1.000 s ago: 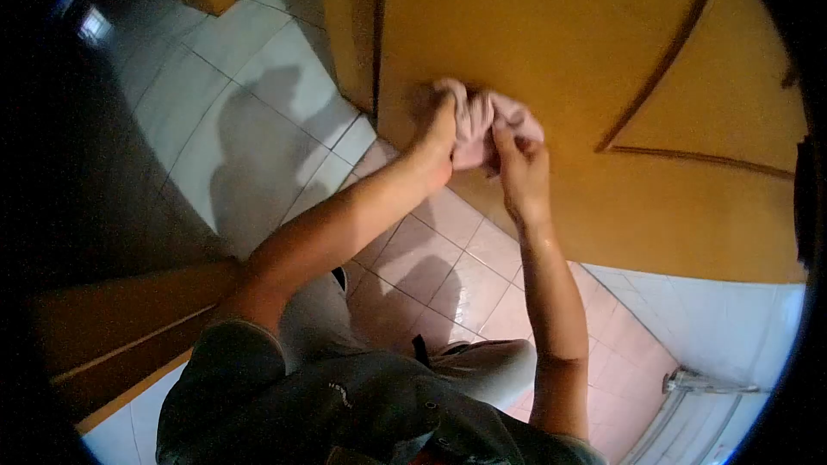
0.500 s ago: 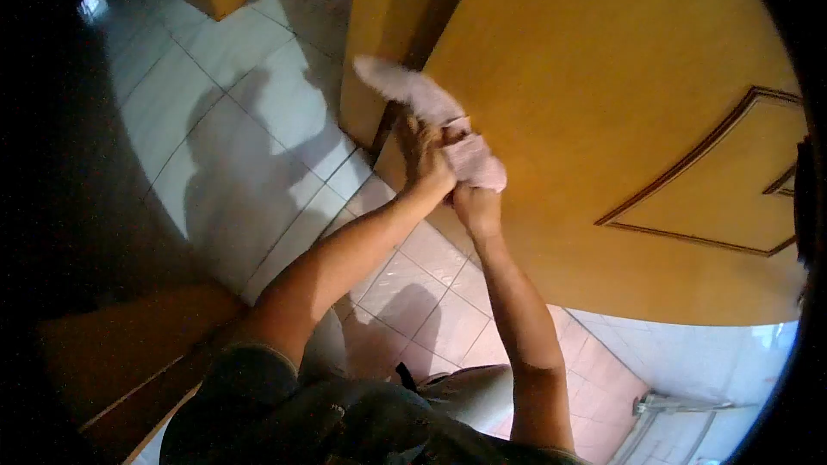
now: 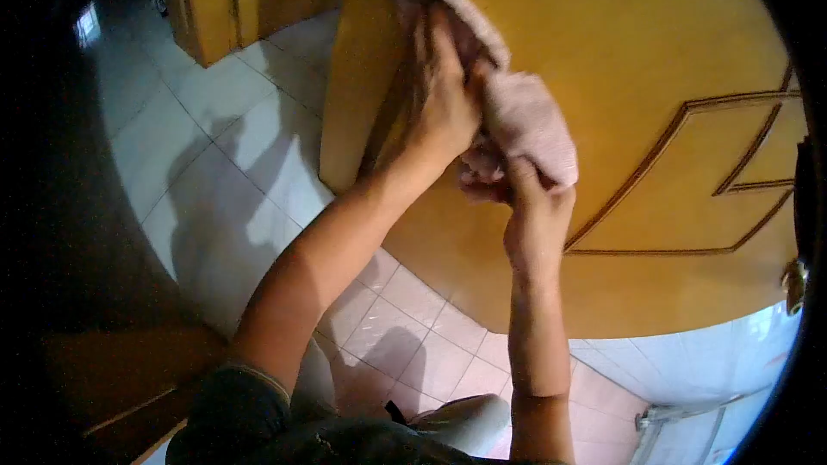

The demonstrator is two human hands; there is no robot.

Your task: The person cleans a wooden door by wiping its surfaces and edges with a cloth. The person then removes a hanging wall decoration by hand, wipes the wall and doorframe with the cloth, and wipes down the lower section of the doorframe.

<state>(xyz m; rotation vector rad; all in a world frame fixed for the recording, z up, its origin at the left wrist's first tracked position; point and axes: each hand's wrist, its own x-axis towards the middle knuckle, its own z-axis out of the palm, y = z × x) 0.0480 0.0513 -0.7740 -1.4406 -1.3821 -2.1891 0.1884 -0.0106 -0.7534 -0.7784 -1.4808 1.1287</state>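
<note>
A crumpled pink cloth [image 3: 530, 125] is stretched between my two hands in front of a yellow-brown wooden door [image 3: 637, 26]. My left hand [image 3: 444, 99] grips its upper part, fingers pointing up along the fabric, and some of them are hidden or blurred. Lower and to the right, my right hand [image 3: 541, 207] is closed round the other end, with folds bunched beside the thumb. Whether the cloth touches the door I cannot tell.
The door frame [image 3: 349, 103] stands left of the door. Carved moulding [image 3: 655, 251] and a brass-coloured door handle [image 3: 794, 287] are at right. Below lie pinkish floor tiles [image 3: 388, 327]; pale tiles [image 3: 215, 181] carry my shadow. A wooden post [image 3: 207, 9] is farther back.
Both hands have risen with the cloth, the right one also shifting right. The cloth now looks more opened out and bunched between them. The door's moulding shows more fully.
</note>
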